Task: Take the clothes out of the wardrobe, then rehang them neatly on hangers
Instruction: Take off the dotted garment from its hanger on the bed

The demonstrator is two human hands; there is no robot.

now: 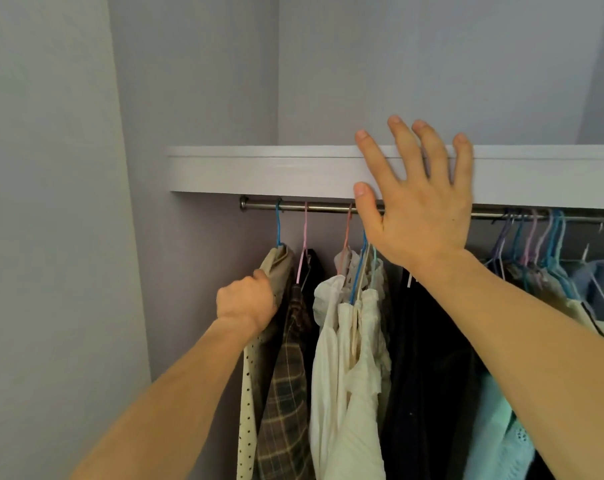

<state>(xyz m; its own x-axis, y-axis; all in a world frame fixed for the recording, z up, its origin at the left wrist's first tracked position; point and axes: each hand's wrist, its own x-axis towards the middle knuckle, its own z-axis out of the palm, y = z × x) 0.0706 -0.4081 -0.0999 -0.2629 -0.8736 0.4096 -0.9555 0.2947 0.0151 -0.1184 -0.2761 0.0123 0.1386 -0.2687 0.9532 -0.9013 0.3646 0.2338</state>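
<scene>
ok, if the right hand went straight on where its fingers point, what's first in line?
Likely the front edge of the white painted shelf: the open right hand points up across it. Depth is unclear; if the fingertips clear it, the grey back wall.

Left hand, right hand bare; forearms bare; nails short.

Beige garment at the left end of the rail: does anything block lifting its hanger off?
Nothing visible in front of the beige garment, which the left hand grips. Its blue hanger hooks over the rail just under the shelf, so lifting room looks tight. The plaid garment hangs against its right side.
</scene>
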